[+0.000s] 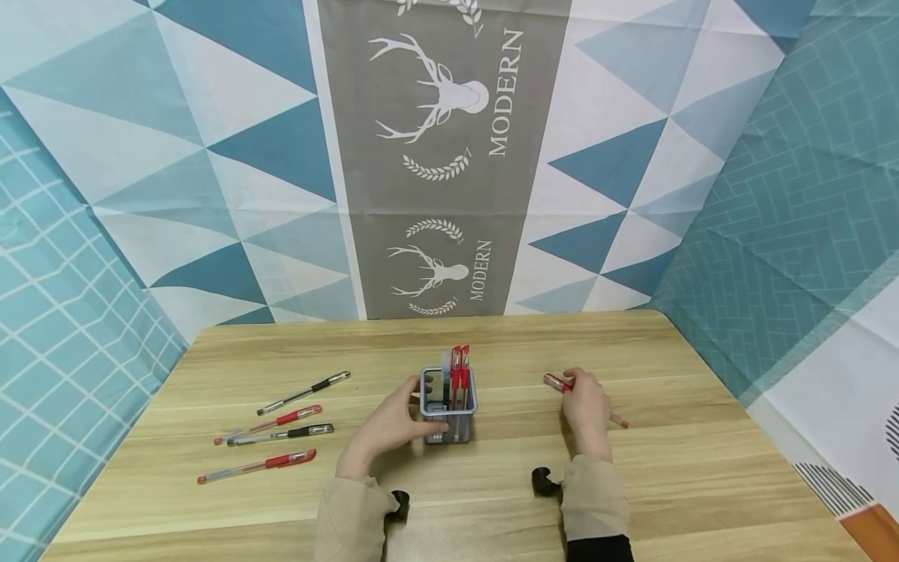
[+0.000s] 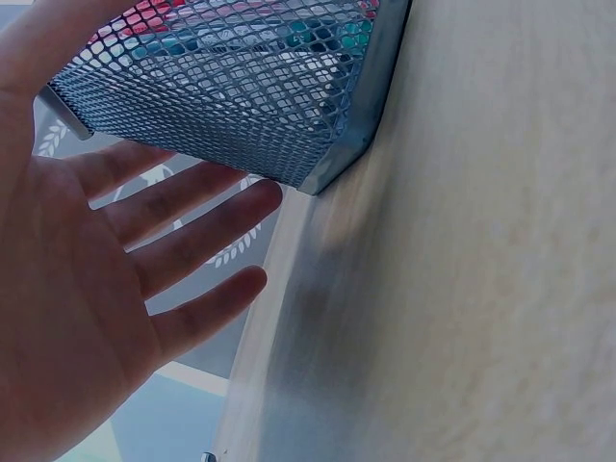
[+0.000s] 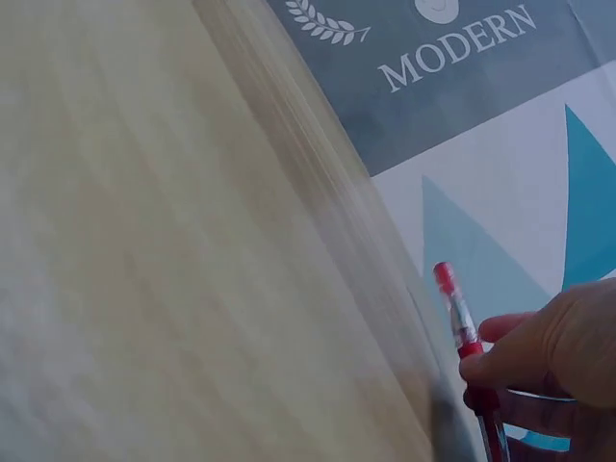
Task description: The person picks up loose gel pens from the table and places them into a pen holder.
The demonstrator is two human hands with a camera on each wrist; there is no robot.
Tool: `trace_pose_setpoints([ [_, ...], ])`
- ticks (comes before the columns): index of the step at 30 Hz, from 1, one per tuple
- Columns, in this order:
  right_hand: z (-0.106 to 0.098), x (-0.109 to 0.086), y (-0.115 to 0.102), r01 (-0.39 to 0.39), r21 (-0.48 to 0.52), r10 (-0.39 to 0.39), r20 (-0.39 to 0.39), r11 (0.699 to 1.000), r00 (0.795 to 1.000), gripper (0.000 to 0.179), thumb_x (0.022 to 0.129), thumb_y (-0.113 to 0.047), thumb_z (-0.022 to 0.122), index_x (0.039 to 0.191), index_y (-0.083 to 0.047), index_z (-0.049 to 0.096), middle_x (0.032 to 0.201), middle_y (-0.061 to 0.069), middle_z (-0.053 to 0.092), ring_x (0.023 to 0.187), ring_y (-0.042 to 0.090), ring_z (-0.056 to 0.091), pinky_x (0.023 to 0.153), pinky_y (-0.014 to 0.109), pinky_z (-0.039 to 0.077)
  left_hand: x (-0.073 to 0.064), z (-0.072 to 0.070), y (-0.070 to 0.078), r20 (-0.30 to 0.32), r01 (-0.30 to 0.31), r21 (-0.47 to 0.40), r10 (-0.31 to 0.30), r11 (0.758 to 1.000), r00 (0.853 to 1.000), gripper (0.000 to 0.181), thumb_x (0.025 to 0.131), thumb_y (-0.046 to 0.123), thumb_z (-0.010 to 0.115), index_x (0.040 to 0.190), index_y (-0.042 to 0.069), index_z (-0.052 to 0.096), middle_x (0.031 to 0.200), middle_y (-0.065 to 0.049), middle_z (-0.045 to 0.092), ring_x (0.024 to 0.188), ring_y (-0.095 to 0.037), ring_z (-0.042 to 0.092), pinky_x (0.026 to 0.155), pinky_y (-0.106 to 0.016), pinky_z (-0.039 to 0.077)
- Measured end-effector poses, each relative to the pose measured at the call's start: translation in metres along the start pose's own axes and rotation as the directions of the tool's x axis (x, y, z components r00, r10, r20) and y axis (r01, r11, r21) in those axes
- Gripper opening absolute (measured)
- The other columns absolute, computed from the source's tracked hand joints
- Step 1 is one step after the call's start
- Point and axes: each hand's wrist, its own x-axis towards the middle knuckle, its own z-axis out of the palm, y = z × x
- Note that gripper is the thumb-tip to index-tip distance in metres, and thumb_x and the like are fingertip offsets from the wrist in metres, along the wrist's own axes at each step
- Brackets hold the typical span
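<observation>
A mesh pen holder [image 1: 449, 428] stands in the middle of the table, with two red pens [image 1: 460, 375] upright in it. My left hand [image 1: 389, 425] holds the holder from its left, thumb on the near side and fingers toward the far side. In the left wrist view, the left hand's fingers [image 2: 207, 231] reach along the mesh wall [image 2: 241, 106]. To the right, my right hand [image 1: 587, 406] pinches a red gel pen [image 1: 557, 382] between thumb and fingers. The cap end [image 3: 457, 303] of that pen points away from me in the right wrist view.
Left of the holder lie a black pen [image 1: 305, 392] at the back, a red pen [image 1: 270, 424], another black pen [image 1: 281, 435] and a red pen [image 1: 258, 466] nearest me. A patterned cloth [image 1: 435, 195] hangs behind the wooden table [image 1: 477, 507].
</observation>
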Motion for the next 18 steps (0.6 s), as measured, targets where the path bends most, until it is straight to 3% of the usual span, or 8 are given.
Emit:
trace_pose_setpoints([
  [9,-0.007,0.0,-0.01,0.018,0.02,-0.017,-0.038,1.0,0.999,0.027,0.082,-0.002,0.056,0.108,-0.004,0.061,0.097,0.016,0.058,0.078,0.031,0.057,0.06,0.043,0.044,0.0,0.0,0.001,0.004,0.001,-0.013,-0.001,1.0,1.0,0.082,0.066,0.038,0.079,0.132,0.011,0.037,0.112,-0.004,0.057,0.104,-0.022,0.055,0.089,-0.04,0.044],
  [18,-0.019,0.0,-0.025,0.053,0.072,-0.045,-0.114,0.996,0.992,0.026,0.086,-0.005,0.054,0.112,-0.006,0.059,0.102,0.016,0.057,0.086,0.032,0.058,0.065,0.045,0.046,0.0,0.0,0.001,0.0,0.006,-0.01,-0.006,1.0,1.0,0.082,0.066,0.039,0.079,0.132,0.012,0.038,0.113,-0.003,0.057,0.105,-0.022,0.054,0.09,-0.041,0.044],
])
